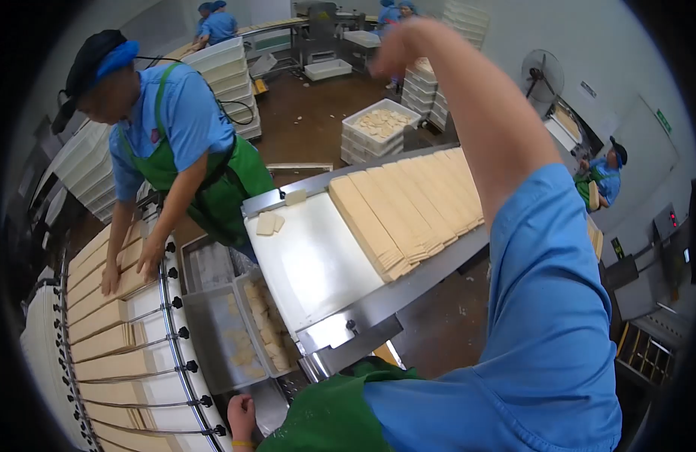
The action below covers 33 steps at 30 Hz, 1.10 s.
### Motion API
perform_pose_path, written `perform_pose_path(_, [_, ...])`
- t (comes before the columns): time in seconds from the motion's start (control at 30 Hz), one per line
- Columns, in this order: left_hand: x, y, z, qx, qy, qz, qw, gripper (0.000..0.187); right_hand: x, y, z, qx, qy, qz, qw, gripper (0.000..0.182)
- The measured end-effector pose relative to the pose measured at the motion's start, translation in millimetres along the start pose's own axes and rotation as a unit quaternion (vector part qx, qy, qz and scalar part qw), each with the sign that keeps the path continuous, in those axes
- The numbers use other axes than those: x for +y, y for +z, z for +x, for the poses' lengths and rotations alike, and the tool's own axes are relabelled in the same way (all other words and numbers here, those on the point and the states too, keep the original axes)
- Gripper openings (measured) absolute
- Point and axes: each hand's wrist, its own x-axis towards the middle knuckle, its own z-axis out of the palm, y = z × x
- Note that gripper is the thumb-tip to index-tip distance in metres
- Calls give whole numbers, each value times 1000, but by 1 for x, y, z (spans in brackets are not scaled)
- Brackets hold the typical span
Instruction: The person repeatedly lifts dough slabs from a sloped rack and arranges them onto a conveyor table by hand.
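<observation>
My right hand (pixel 399 51) is raised high with the arm stretched up and forward; it is smeared, so its fingers cannot be read. Below that arm, long rows of thin, pale tan slices (pixel 404 207) stand packed side by side on a white conveyor belt (pixel 310 264). A few loose slices (pixel 269 223) lie at the belt's far left edge. My left hand (pixel 242 416) hangs low at the bottom, fingers curled in and nothing visible in them. It is nearest the curved conveyor's rail (pixel 186 354), beside a grey tray.
A co-worker (pixel 171 143) in a green apron handles rows of slices on the curved conveyor (pixel 114 339) at left. Bins (pixel 220 335) with broken pieces stand between the conveyors. Stacked crates (pixel 374 139), a fan (pixel 542 75) and other workers are farther back.
</observation>
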Motion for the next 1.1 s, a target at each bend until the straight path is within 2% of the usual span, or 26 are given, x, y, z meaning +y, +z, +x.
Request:
perform_pose_path(0.03, [-3,2,-2,-2,-5,-6,1000,8,8,26,16,-70,-4,-35,997,39])
perform_pose_path(0.07, [-4,5,-5,-5,-10,-12,1000,8,30,64,59,7,-14,-85,996,42])
perform_pose_path(0.17, [-13,17,-7,-27,-30,-6,999,9,-7,23,5,120,16,-66,990,42])
perform_pose_path(0.23, [1,23,-2,-18,-41,-27,999,10,-3,20,-4,147,32,-6,989,34])
perform_pose_path(0.37, [7,44,18,-22,3,-8,1000,10,-18,2,-9,206,39,92,973,21])
perform_pose_path(0.4, [11,48,22,-27,1,-18,999,11,-9,13,-9,205,38,106,972,23])
perform_pose_path(0.43, [15,53,26,-31,-1,-28,999,11,7,50,-15,150,64,112,980,25])
perform_pose_path(0.47, [20,57,28,-36,-2,-37,999,11,26,99,-26,35,110,106,988,28])
perform_pose_path(0.5, [25,61,28,-34,-5,-51,998,14,45,154,-35,-110,160,93,977,31])
perform_pose_path(0.53, [23,63,27,-67,-19,-60,996,15,54,212,-43,-214,180,96,955,33])
perform_pose_path(0.6, [13,78,27,-133,-44,-80,987,17,56,328,-38,-240,112,177,948,23])
perform_pose_path(0.63, [1,87,25,-166,-60,-70,982,19,37,345,-71,-225,-73,139,962,24])
perform_pose_path(0.67, [-4,93,22,-165,-65,-72,982,19,22,395,-79,-265,-122,92,952,31])
perform_pose_path(0.7, [-6,97,19,-165,-68,-72,981,19,0,416,-109,-264,-50,245,932,31])
perform_pose_path(0.73, [-12,103,13,-166,-71,-73,981,20,-28,433,-127,-321,46,303,896,30])
perform_pose_path(0.77, [-49,128,4,-159,-87,-8,984,19,-54,427,-148,-322,6,284,903,26])
perform_pose_path(0.8, [-70,141,-4,-170,-115,18,979,18,-68,416,-163,-321,-35,265,909,29])
perform_pose_path(0.87, [-98,154,-15,-194,-178,37,964,17,-50,432,-145,-218,-85,233,944,32])
perform_pose_path(0.9, [-109,155,-22,-203,-207,41,956,16,-40,423,-125,-106,-10,214,971,37])
perform_pose_path(0.93, [-118,153,-29,-207,-229,45,950,15,-29,413,-106,7,70,203,977,49])
perform_pose_path(0.97, [-124,150,-36,-207,-248,45,945,15,-21,334,-96,104,166,298,934,71])
perform_pose_path(1.0, [-127,146,-40,-208,-265,46,940,14,-7,274,-84,185,150,286,928,79])
perform_pose_path(1.03, [-129,140,-44,-207,-278,50,937,13,15,242,-59,161,74,160,971,77])
perform_pose_path(1.1, [-134,124,-50,-195,-285,57,937,12,31,169,-25,161,46,119,979,67])
